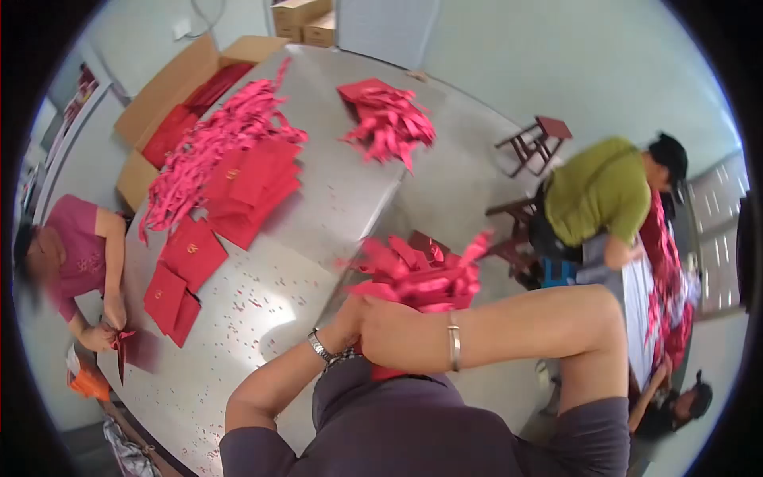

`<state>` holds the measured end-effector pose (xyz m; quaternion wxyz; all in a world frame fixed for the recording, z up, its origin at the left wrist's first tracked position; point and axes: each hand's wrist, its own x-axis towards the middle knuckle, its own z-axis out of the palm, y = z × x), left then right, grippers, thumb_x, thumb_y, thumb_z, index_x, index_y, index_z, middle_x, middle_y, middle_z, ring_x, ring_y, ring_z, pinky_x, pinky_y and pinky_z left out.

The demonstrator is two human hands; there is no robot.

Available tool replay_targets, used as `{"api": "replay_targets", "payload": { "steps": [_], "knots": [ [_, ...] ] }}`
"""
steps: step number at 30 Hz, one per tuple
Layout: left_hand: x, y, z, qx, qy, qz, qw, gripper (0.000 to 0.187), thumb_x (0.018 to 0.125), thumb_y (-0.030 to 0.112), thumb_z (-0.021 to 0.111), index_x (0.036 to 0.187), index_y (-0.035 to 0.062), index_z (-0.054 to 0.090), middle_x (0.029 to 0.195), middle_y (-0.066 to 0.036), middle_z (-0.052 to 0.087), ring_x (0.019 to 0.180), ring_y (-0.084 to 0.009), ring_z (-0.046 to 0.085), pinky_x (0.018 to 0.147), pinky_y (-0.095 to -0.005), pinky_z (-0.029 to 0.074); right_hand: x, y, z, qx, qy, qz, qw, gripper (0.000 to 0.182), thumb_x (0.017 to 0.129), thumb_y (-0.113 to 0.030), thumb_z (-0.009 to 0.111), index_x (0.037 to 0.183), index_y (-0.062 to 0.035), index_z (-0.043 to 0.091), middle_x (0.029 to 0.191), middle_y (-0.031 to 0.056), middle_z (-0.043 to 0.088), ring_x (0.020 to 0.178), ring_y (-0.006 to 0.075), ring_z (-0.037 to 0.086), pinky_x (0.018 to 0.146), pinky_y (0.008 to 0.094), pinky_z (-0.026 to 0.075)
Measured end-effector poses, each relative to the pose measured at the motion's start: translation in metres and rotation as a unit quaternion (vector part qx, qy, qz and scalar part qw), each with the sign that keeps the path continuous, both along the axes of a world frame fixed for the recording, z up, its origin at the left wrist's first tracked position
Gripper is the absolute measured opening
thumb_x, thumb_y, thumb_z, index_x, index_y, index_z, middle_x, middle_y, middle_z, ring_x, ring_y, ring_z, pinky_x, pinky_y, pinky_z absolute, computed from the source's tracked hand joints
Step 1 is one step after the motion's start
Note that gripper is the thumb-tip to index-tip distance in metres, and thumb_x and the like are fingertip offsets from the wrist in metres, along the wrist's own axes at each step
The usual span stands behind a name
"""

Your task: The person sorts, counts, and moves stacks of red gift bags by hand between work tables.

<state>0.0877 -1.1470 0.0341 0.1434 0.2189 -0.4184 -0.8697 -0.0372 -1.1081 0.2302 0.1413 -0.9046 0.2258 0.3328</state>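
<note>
A bundle of red bags with pink ribbons (pixel 425 274) is held in front of my waist, beside the table edge; its upper ribbons are blurred. My right hand (pixel 383 327), below a silver bracelet, is closed on the bundle's near left side. Close against it, my left hand (pixel 343 319), with a metal watch at the wrist, also grips the bundle. The hands overlap, and most of their fingers are hidden. Part of a red bag shows below my right wrist.
On the grey table (pixel 318 187) lie red bags (pixel 254 187), a pink ribbon heap (pixel 211 147), another ribboned bundle (pixel 389 119) and small scraps. An open carton (pixel 171 87) stands behind. One person (pixel 75 246) works at left, two at right. A stool (pixel 540 143) stands beyond.
</note>
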Motion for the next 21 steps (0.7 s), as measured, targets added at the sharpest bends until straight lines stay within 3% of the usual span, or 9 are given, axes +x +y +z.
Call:
{"api": "replay_targets", "payload": {
  "steps": [3, 5, 6, 7, 8, 13, 14, 16, 21],
  "knots": [
    [-0.005, 0.062, -0.03, 0.052, 0.031, 0.011, 0.998, 0.029, 0.088, 0.011, 0.057, 0.116, 0.0056, 0.055, 0.107, -0.006, 0.063, 0.095, -0.0143, 0.061, 0.08, -0.03, 0.051, -0.01, 0.066, -0.047, -0.148, -0.093, -0.012, 0.985, 0.013, 0.073, -0.017, 0.059, 0.078, -0.0086, 0.067, 0.09, 0.0062, 0.066, 0.092, 0.0209, 0.061, 0.098, 0.0564, 0.035],
    [-0.004, 0.102, -0.041, 0.109, 0.055, 0.041, 0.992, 0.031, 0.089, 0.012, 0.057, 0.12, 0.0065, 0.055, 0.113, -0.006, 0.062, 0.098, -0.0145, 0.061, 0.083, -0.0298, 0.051, -0.029, 0.123, -0.056, -0.326, -0.356, -0.09, 0.871, 0.021, 0.075, -0.021, 0.059, 0.092, -0.0099, 0.066, 0.113, 0.0081, 0.06, 0.111, 0.0211, 0.054, 0.105, 0.0553, 0.027],
    [-0.004, 0.121, -0.044, 0.138, 0.066, 0.057, 0.987, 0.032, 0.089, 0.012, 0.056, 0.121, 0.007, 0.054, 0.115, -0.006, 0.062, 0.1, -0.0146, 0.061, 0.085, -0.0297, 0.051, -0.038, 0.149, -0.055, -0.325, -0.383, -0.159, 0.85, 0.028, 0.073, -0.022, 0.063, 0.098, -0.0098, 0.064, 0.12, 0.009, 0.056, 0.115, 0.0216, 0.051, 0.105, 0.0559, 0.027],
    [-0.009, 0.14, 0.02, -0.055, -0.053, 0.071, 0.995, 0.03, 0.089, 0.009, 0.058, 0.118, 0.0057, 0.057, 0.114, -0.006, 0.063, 0.1, -0.0147, 0.06, 0.085, -0.0296, 0.05, -0.05, 0.176, -0.052, -0.323, -0.408, -0.226, 0.824, 0.036, 0.071, -0.023, 0.067, 0.104, -0.0098, 0.062, 0.128, 0.01, 0.051, 0.119, 0.0222, 0.048, 0.104, 0.0564, 0.028],
    [-0.022, 0.157, 0.014, 0.049, -0.043, 0.089, 0.994, 0.027, 0.089, 0.006, 0.058, 0.116, 0.0043, 0.058, 0.112, -0.005, 0.063, 0.1, -0.0144, 0.06, 0.086, -0.0296, 0.05, -0.068, 0.204, -0.051, -0.284, -0.435, -0.323, 0.791, 0.048, 0.066, -0.022, 0.072, 0.111, -0.0107, 0.061, 0.126, 0.0107, 0.053, 0.124, 0.026, 0.044, 0.105, 0.0545, 0.027],
    [-0.048, 0.226, -0.002, 0.077, -0.043, 0.037, 0.995, 0.028, 0.09, 0.002, 0.056, 0.118, 0.0014, 0.056, 0.113, -0.005, 0.063, 0.102, -0.0139, 0.059, 0.089, -0.0292, 0.048, -0.081, 0.362, -0.119, -0.401, -0.391, -0.679, 0.474, 0.102, 0.063, -0.028, 0.081, 0.142, 0.0016, 0.024, 0.145, 0.0263, 0.026, 0.134, 0.0381, 0.029, 0.11, 0.0491, 0.02],
    [-0.054, 0.236, -0.004, 0.064, -0.042, 0.019, 0.997, 0.028, 0.09, 0.002, 0.056, 0.118, 0.001, 0.056, 0.113, -0.005, 0.063, 0.102, -0.0139, 0.059, 0.089, -0.0291, 0.048, -0.071, 0.391, -0.136, -0.263, -0.505, -0.76, 0.314, 0.112, 0.069, -0.028, 0.08, 0.147, 0.0007, 0.004, 0.146, 0.0238, 0.022, 0.135, 0.0326, 0.027, 0.111, 0.0427, 0.021],
    [-0.069, 0.249, -0.007, 0.058, -0.042, -0.019, 0.997, 0.028, 0.089, 0.002, 0.057, 0.117, 0.0008, 0.056, 0.113, -0.005, 0.063, 0.102, -0.0138, 0.059, 0.089, -0.029, 0.048, -0.046, 0.416, -0.135, -0.171, -0.601, -0.779, 0.058, 0.106, 0.076, -0.023, 0.076, 0.147, -0.0012, 0.001, 0.145, 0.0201, 0.026, 0.133, 0.0274, 0.031, 0.109, 0.0401, 0.026],
    [-0.112, 0.27, -0.003, 0.083, -0.039, -0.106, 0.99, 0.029, 0.088, 0.001, 0.058, 0.117, 0.0011, 0.056, 0.113, -0.004, 0.062, 0.102, -0.0135, 0.059, 0.089, -0.0287, 0.048, -0.06, 0.447, -0.133, -0.115, -0.596, -0.794, -0.033, 0.078, 0.081, -0.01, 0.068, 0.143, 0.0001, 0.023, 0.142, 0.0172, 0.034, 0.13, 0.0236, 0.036, 0.105, 0.0388, 0.033]
  ]
}}
